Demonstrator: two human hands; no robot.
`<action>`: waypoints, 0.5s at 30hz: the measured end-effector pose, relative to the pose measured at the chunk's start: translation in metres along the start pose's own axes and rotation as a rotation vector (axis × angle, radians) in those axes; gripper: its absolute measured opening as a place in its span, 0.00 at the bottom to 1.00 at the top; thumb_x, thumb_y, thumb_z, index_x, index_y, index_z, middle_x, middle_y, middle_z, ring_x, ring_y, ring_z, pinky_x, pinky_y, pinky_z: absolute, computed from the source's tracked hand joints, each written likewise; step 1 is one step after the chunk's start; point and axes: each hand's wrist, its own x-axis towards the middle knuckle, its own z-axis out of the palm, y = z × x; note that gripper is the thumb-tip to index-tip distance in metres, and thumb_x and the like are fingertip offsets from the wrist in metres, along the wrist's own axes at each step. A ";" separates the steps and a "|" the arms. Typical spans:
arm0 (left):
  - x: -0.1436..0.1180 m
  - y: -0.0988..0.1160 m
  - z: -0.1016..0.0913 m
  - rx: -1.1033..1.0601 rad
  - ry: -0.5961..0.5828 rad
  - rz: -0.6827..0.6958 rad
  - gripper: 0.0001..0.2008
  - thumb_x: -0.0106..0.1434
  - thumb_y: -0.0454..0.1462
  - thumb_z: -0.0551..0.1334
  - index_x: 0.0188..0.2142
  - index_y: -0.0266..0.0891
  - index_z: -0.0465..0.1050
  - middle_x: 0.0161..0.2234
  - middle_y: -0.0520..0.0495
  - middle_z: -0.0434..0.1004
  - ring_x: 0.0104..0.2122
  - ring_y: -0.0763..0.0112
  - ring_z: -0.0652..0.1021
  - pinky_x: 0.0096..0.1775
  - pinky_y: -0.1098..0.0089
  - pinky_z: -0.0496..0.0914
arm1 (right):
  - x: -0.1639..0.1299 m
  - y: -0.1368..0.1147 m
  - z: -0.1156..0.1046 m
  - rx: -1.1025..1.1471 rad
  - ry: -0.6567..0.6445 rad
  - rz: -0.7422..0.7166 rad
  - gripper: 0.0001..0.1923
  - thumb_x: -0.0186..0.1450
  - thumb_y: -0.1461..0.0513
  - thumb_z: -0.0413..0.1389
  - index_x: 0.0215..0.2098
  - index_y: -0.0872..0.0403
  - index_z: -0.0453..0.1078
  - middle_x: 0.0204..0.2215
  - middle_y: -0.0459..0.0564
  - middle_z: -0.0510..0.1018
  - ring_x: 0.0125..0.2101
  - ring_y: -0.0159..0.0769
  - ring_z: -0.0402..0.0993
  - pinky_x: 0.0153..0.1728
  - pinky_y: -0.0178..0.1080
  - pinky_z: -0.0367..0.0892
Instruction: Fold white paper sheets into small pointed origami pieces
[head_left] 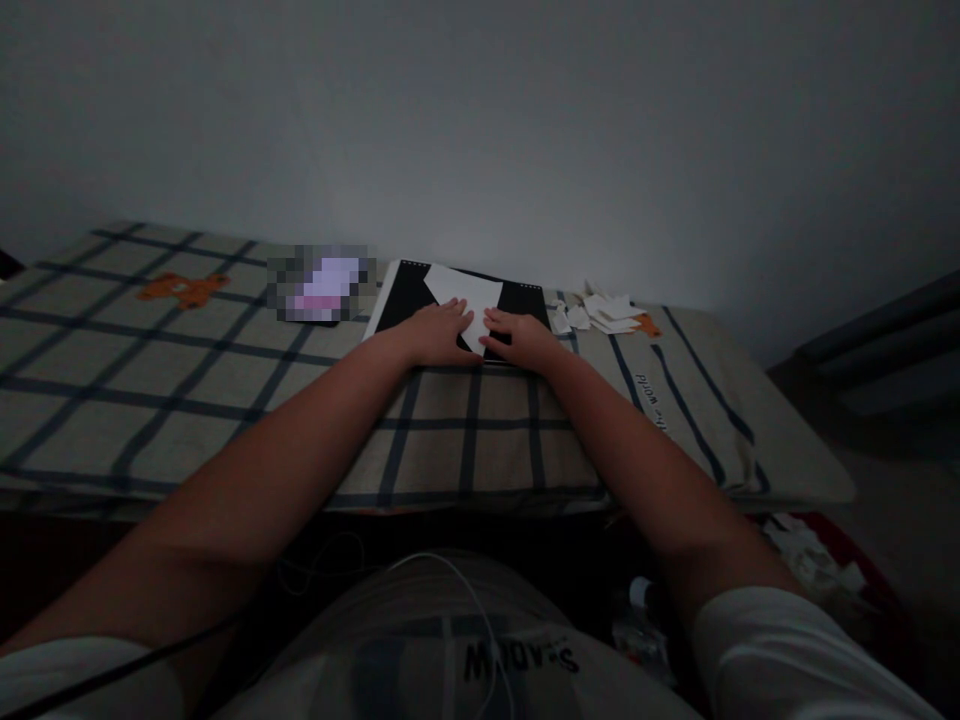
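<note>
Two outstretched arms, left hand [439, 333] and right hand [520, 340] flat, fingers spread, pressing white paper [465, 293] on black board [409, 290]

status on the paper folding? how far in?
Done: the white sheet already has an angled, folded outline on the black pad; a pile of paper scraps lies right of it. In hand: left hand and right hand press its near edge flat. Left: apparently more folds; no finished shape shows.

You have 2 hands out, the left hand [439, 333] and the right hand [523, 340], on 1 white paper sheet [465, 295] over 1 black board [409, 292]. 1 heap of paper scraps [604, 313] lies far right; 2 orange bear prints [182, 289] mark the checked cloth [225, 390].
</note>
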 end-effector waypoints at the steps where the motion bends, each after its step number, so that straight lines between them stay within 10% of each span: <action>1: 0.000 -0.001 0.000 -0.004 0.003 0.004 0.49 0.63 0.59 0.58 0.72 0.29 0.50 0.73 0.31 0.45 0.71 0.50 0.52 0.67 0.61 0.49 | 0.000 0.000 0.000 0.010 0.006 0.003 0.23 0.69 0.57 0.57 0.60 0.55 0.72 0.64 0.56 0.70 0.65 0.45 0.64 0.67 0.48 0.59; 15: -0.006 -0.010 -0.001 -0.100 0.153 0.119 0.38 0.68 0.60 0.50 0.67 0.40 0.63 0.68 0.38 0.61 0.67 0.52 0.63 0.66 0.52 0.51 | -0.002 0.010 -0.011 0.246 0.247 0.175 0.14 0.69 0.58 0.55 0.45 0.51 0.81 0.46 0.49 0.84 0.48 0.42 0.80 0.54 0.48 0.72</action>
